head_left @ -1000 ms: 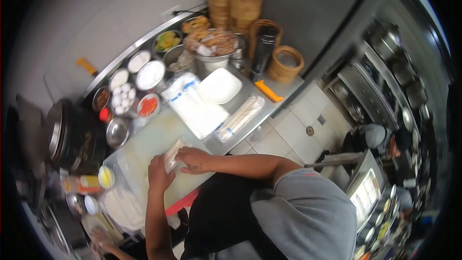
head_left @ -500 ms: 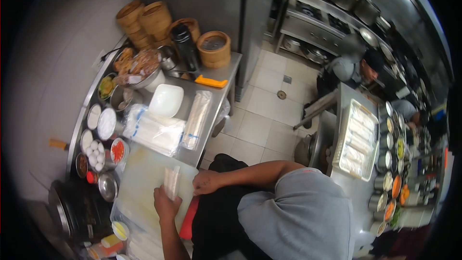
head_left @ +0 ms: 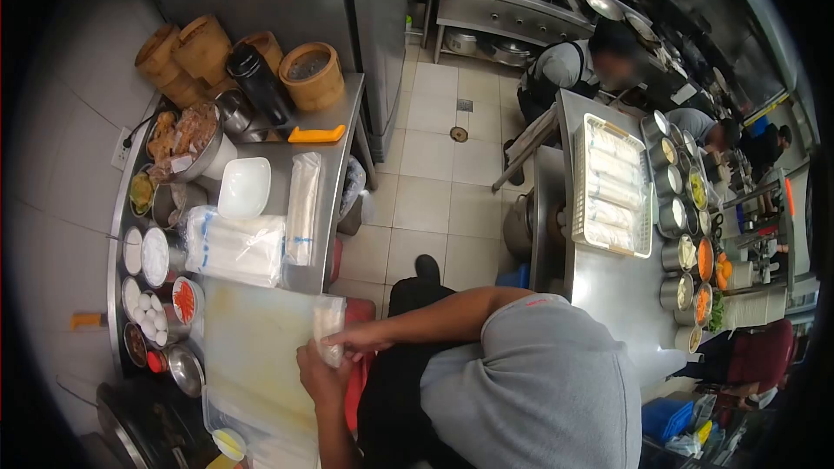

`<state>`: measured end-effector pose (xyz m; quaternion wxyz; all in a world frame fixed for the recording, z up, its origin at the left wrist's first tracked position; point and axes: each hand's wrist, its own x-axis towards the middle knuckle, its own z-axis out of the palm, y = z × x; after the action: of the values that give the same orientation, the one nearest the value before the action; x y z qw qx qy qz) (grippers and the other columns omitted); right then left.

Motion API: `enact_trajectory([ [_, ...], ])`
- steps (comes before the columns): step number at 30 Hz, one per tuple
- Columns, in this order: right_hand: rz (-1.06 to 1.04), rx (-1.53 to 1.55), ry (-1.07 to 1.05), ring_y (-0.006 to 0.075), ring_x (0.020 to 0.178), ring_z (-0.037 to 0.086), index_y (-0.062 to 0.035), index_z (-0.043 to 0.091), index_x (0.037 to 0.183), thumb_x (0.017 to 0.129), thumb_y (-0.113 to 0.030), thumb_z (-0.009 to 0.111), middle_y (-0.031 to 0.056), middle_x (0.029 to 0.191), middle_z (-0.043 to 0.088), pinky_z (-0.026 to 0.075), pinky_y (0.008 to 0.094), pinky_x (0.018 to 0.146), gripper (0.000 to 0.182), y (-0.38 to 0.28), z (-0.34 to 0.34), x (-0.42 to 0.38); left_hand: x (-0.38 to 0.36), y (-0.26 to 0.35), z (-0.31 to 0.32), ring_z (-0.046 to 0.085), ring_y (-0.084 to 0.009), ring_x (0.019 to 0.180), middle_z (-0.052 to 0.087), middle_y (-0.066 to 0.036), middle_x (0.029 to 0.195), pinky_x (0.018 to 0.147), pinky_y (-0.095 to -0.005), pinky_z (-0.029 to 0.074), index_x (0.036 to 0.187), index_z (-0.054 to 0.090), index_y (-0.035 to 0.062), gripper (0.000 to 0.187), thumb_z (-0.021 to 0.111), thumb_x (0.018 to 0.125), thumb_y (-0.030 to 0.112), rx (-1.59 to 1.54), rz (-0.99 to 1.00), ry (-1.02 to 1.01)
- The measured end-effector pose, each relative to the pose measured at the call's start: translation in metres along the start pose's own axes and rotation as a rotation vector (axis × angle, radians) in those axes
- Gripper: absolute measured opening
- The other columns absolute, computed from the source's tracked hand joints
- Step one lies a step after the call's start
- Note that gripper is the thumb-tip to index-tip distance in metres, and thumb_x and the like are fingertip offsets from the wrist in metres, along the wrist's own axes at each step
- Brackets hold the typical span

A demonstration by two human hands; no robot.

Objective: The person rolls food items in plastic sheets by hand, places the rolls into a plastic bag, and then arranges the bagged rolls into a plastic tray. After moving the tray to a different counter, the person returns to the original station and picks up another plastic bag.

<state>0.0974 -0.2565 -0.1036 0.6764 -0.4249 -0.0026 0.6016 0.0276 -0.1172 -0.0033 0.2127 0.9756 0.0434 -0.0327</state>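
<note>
A pale plastic-wrapped roll (head_left: 328,320) stands out between my hands, at the right edge of the cutting board (head_left: 252,330). My left hand (head_left: 325,375) is closed around its lower end. From the right, my right hand (head_left: 365,339) reaches across and grips the same end with bent fingers. Part of the roll is hidden by the fingers. Beyond the board lie a wide stack of clear plastic bags (head_left: 234,247) and a long narrow plastic-wrapped bundle (head_left: 303,208), both with blue markings.
A white square dish (head_left: 244,188), an orange-handled knife (head_left: 317,135) and bamboo steamers (head_left: 311,78) stand farther back. Bowls of eggs (head_left: 151,320) and red strips (head_left: 184,300) line the left. Across the aisle, a basket (head_left: 612,187) holds several wrapped rolls; a co-worker (head_left: 556,69) bends nearby.
My right hand has come onto the roll, where before only my left held it. The roll has shifted toward the board's right edge. My view has turned rightward.
</note>
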Motion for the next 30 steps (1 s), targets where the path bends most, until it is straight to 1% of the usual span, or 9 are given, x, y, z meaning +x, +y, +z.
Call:
enact_trajectory([
  [6,-0.087,0.328,-0.079,0.0214,0.115,0.061,-0.0128,0.052,0.136,0.092,-0.054,0.065,0.0085,0.132,0.059,0.050,0.0407,0.093,0.062,0.006,-0.001,-0.014,0.005,0.027,0.008,0.057,-0.0410,0.105,0.057,-0.018,0.110,0.086,-0.0490,0.050,0.123,0.052,0.0003,0.074,0.088,0.061,0.018,0.000,0.053,-0.070],
  [17,-0.481,0.402,0.190,0.0270,0.125,0.056,-0.0106,0.045,0.141,0.093,-0.042,0.068,0.0114,0.133,0.058,0.050,0.0471,0.097,0.061,-0.054,-0.059,-0.141,0.095,0.146,-0.011,0.060,-0.0370,0.100,0.056,-0.017,0.108,0.084,-0.0432,0.051,0.133,0.051,0.0007,0.081,0.087,0.064,0.020,-0.174,0.572,-0.196],
  [18,-0.585,0.434,0.167,0.0272,0.123,0.057,-0.0101,0.045,0.141,0.094,-0.040,0.068,0.0119,0.132,0.058,0.051,0.0478,0.097,0.060,-0.062,-0.063,-0.163,0.107,0.150,-0.009,0.062,-0.0280,0.100,0.059,-0.014,0.110,0.085,-0.0381,0.052,0.135,0.051,0.0016,0.076,0.086,0.070,0.019,-0.317,0.548,-0.292],
  [19,-0.615,0.444,0.191,0.0272,0.123,0.057,-0.0101,0.045,0.141,0.094,-0.040,0.068,0.0119,0.132,0.058,0.051,0.0478,0.097,0.060,-0.069,-0.068,-0.184,0.121,0.161,-0.005,0.062,-0.0280,0.100,0.059,-0.014,0.110,0.085,-0.0381,0.052,0.135,0.051,0.0016,0.076,0.086,0.070,0.019,-0.315,0.584,-0.310],
  [21,-0.794,0.520,0.250,0.0264,0.121,0.058,-0.0070,0.047,0.139,0.093,-0.032,0.071,0.0121,0.129,0.059,0.050,0.0468,0.097,0.058,-0.078,-0.074,-0.224,0.143,0.186,0.004,0.063,-0.0198,0.101,0.061,-0.012,0.114,0.086,-0.0344,0.052,0.132,0.053,0.0004,0.064,0.083,0.078,0.019,-0.655,0.256,-0.546],
  [22,-0.827,0.501,0.326,0.0254,0.118,0.060,-0.0069,0.050,0.136,0.093,-0.033,0.071,0.0116,0.127,0.061,0.050,0.0466,0.098,0.054,-0.081,-0.079,-0.246,0.154,0.200,0.011,0.063,-0.0152,0.103,0.064,-0.010,0.116,0.090,-0.0315,0.051,0.129,0.055,-0.0015,0.055,0.079,0.084,0.019,-0.817,0.246,-0.662],
  [23,-0.853,0.513,0.343,0.0254,0.118,0.060,-0.0069,0.050,0.136,0.093,-0.033,0.071,0.0116,0.127,0.061,0.050,0.0466,0.098,0.054,-0.079,-0.087,-0.261,0.166,0.213,0.020,0.063,-0.0152,0.103,0.064,-0.010,0.116,0.090,-0.0315,0.051,0.129,0.055,-0.0015,0.055,0.079,0.084,0.019,-0.805,0.268,-0.685],
  [25,-0.977,0.482,0.512,0.0259,0.115,0.062,-0.0048,0.049,0.136,0.093,-0.032,0.071,0.0126,0.123,0.062,0.055,0.0446,0.090,0.056,-0.070,-0.097,-0.289,0.181,0.246,0.031,0.063,-0.0154,0.103,0.067,-0.009,0.114,0.092,-0.0299,0.049,0.126,0.057,-0.0032,0.051,0.078,0.084,0.018,-0.831,0.202,-1.050],
  [30,-1.175,0.621,0.762,0.0241,0.109,0.064,-0.0055,0.054,0.130,0.092,-0.031,0.073,0.0105,0.118,0.064,0.057,0.0403,0.086,0.050,-0.025,-0.102,-0.363,0.176,0.359,0.066,0.063,-0.0143,0.102,0.068,-0.009,0.113,0.092,-0.0291,0.049,0.123,0.059,-0.0032,0.042,0.075,0.088,0.011,-0.688,0.424,-1.267],
])
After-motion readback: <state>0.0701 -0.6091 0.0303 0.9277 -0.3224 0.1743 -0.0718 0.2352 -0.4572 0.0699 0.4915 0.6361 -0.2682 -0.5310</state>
